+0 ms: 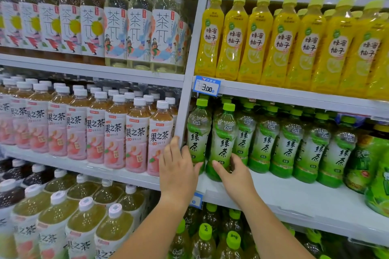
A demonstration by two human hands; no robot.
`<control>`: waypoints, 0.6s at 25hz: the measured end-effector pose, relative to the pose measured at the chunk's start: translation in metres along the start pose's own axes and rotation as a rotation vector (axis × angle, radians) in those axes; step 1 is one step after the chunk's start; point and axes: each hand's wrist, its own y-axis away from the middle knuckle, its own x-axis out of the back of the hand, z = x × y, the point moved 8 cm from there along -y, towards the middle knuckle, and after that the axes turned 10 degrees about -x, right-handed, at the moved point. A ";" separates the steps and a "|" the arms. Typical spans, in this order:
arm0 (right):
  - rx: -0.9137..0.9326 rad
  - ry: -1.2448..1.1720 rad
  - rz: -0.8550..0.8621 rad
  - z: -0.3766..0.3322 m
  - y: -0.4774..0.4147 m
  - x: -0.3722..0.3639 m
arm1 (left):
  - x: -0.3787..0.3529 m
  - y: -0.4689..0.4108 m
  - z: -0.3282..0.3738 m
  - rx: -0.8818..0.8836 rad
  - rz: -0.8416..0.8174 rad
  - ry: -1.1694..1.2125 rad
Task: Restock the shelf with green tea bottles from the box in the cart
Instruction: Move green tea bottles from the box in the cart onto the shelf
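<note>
Hazard, first: the second green tea bottle (223, 138) leans slightly and stands nearer than the row of green tea bottles (290, 143) on its right. If let go while off upright, it will likely tip toward the near edge of the shelf (273, 193) and fall.

Hazard, second: a hard push to the far side could knock the bottles behind; how deep the row runs cannot be told.

Hazard, third: the left hand (179, 166) sits by the shelf upright (187, 94), so sliding the leftmost green tea bottle (199, 132) left could trap skin.

Hands: the right hand (234, 172) holds the second bottle low down, thumb across the front and fingers (236, 158) wrapped round its right side. The left hand's fingers lie fairly straight along the upright and the leftmost bottle's left side, thumb pressed on its lower front.

Containers: all green tea bottles are capped and filled with pale liquid. The box and the cart are out of view. Peach tea bottles (113, 130) fill the left bay; yellow bottles (280, 44) fill the shelf above.
</note>
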 end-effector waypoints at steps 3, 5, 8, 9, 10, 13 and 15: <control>0.010 0.030 0.001 0.000 0.000 -0.001 | -0.001 -0.005 -0.005 -0.034 0.018 -0.037; 0.012 0.041 0.034 -0.001 0.000 -0.001 | -0.002 -0.004 -0.007 -0.073 0.039 -0.041; 0.000 0.060 0.054 0.001 -0.004 -0.005 | -0.005 -0.001 -0.009 -0.095 0.053 -0.014; -0.007 0.061 0.056 0.001 -0.006 -0.006 | -0.007 -0.002 -0.010 -0.082 0.047 -0.003; -0.014 0.055 0.055 0.001 -0.007 -0.006 | -0.009 -0.002 -0.010 -0.056 0.038 0.004; -0.038 0.053 0.050 0.003 -0.008 -0.006 | -0.008 -0.004 -0.009 0.020 -0.008 0.003; -0.048 0.072 0.056 0.003 -0.007 -0.004 | -0.008 -0.006 -0.006 0.047 -0.054 -0.002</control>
